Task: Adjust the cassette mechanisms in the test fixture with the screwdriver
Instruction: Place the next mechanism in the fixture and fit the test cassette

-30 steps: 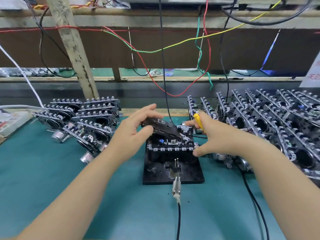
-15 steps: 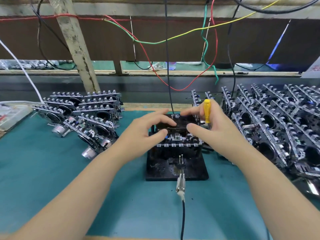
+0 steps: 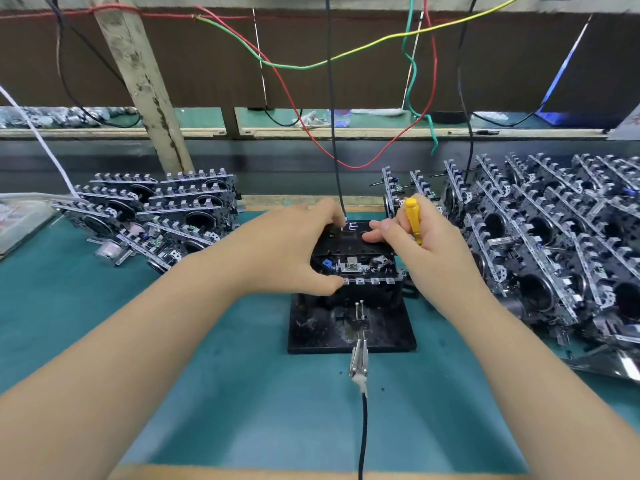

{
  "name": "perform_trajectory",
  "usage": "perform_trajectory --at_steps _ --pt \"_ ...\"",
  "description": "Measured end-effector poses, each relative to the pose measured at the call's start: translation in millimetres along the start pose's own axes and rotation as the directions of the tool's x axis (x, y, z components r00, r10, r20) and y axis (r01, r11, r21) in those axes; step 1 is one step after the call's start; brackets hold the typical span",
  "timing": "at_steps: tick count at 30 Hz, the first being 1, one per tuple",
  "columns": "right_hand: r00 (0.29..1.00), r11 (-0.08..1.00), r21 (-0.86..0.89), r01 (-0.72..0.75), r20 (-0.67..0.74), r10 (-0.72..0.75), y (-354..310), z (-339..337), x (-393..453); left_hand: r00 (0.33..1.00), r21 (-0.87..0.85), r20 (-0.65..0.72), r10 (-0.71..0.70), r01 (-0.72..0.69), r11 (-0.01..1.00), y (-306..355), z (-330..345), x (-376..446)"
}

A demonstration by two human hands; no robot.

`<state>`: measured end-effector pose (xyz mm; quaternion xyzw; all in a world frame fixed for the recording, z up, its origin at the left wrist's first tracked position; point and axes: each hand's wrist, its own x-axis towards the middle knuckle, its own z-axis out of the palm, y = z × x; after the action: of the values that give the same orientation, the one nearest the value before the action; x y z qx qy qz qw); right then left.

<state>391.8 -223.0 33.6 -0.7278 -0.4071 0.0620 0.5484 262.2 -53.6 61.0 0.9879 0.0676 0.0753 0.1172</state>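
Table: teal mat, wooden edge strip along the near side. Back of the table closed by a dark panel with a raised shelf; red, green, yellow and black wires hang loosely across it. A slanted pale wooden post stands at 11 o'clock.

Test fixture: black base plate at the centre of the mat, one cassette mechanism seated on top. A metal clip on a black cable sits at the fixture's 6 o'clock edge. A second black cable drops from above to the mechanism's far edge.

Stack of cassette mechanisms at 10 o'clock of the fixture, well apart from it. A larger batch of mechanisms fills the table from 1 to 3 o'clock, just beside the fixture.

Left hand: grips the seated mechanism from its 9 o'clock side, fingers curled over the top plate, thumb on the near front edge.

Right hand: at the mechanism's 2 o'clock corner, fingertips resting on the top plate, fingers closed round the yellow screwdriver. Handle stands nearly upright above the hand; tip hidden.

Hands close together, not touching, mechanism between them.
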Motion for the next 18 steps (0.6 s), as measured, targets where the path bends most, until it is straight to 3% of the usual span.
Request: perform_trajectory --at_steps 7,11,18 --pt "0.999 0.995 -0.093 -0.031 0.018 0.033 -1.1 -4.1 -2.8 0.996 -0.022 0.094 -0.005 0.007 1.000 -7.4 -3.2 3.3" --pt "1.000 0.989 -0.148 -0.015 0.001 0.015 -1.4 0.5 -5.8 0.998 -0.071 0.048 0.032 -0.028 0.997 -4.9 -5.5 -0.3" --pt "0.998 0.997 -0.047 -0.054 0.012 0.055 -2.5 0.0 -0.9 0.997 -0.018 0.065 0.033 -0.032 0.999 -2.9 -1.7 5.5"
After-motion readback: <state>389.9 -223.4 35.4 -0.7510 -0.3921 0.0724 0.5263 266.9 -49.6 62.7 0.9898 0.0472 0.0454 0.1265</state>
